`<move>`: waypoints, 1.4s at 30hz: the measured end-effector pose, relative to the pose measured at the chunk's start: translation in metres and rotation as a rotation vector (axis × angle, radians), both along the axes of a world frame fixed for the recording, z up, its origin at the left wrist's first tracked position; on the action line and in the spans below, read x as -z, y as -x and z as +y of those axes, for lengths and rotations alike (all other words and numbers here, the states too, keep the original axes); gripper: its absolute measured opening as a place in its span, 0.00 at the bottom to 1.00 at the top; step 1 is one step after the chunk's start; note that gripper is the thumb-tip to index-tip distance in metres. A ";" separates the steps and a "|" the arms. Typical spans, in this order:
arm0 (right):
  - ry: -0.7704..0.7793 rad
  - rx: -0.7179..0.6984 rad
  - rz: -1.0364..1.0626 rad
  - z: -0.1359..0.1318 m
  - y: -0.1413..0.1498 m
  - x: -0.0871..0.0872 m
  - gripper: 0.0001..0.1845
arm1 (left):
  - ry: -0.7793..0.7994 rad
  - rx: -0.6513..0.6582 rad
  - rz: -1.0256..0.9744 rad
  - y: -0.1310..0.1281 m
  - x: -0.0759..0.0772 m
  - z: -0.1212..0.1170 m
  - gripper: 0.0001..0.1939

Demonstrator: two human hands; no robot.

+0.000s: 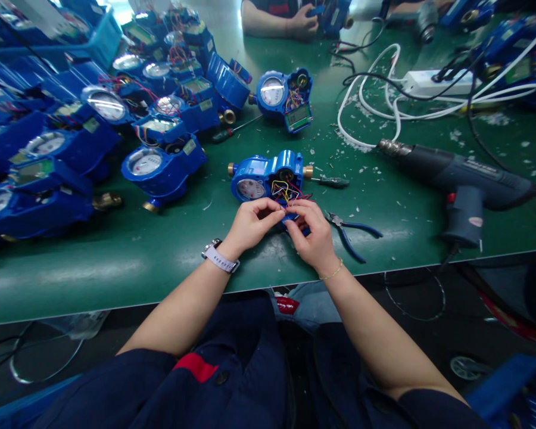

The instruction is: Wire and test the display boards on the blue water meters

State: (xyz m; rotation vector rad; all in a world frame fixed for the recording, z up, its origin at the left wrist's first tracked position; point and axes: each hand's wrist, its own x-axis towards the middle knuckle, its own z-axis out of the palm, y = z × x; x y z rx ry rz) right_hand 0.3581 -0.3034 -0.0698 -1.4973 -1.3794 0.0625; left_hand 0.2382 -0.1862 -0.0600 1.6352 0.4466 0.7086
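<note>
A blue water meter [268, 173] with a round dial and brass end fittings lies on the green table in front of me. Its housing is open, and thin coloured wires [286, 190] come out toward my fingers. My left hand [254, 223] pinches at these wires from the left, thumb and forefinger together. From the right, my right hand [310, 232] pinches at the same spot, its fingertips almost touching the left ones. The wire ends are hidden between the fingers. Cutting pliers [351, 232] with blue handles lie right of my right hand. A screwdriver [333, 182] lies behind them.
Many blue meters [161, 161] crowd the left side. Another open meter [286, 95] stands farther back, beside a second screwdriver [226, 136]. A heat gun [464, 179] lies at right, near a white power strip [442, 82] and looped cables. Across the table, a co-worker's hand [304, 22] holds something blue.
</note>
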 end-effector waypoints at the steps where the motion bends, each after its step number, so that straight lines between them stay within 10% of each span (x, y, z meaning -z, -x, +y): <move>1: 0.002 -0.001 0.003 0.000 0.000 0.000 0.08 | -0.003 -0.003 0.001 0.000 0.000 0.000 0.13; 31: -0.034 0.094 0.118 0.002 0.001 -0.002 0.03 | -0.355 -0.108 0.058 0.001 -0.005 -0.006 0.13; 42: -0.075 0.126 0.417 0.000 -0.003 0.002 0.07 | -0.176 -0.077 0.083 0.003 -0.006 -0.001 0.15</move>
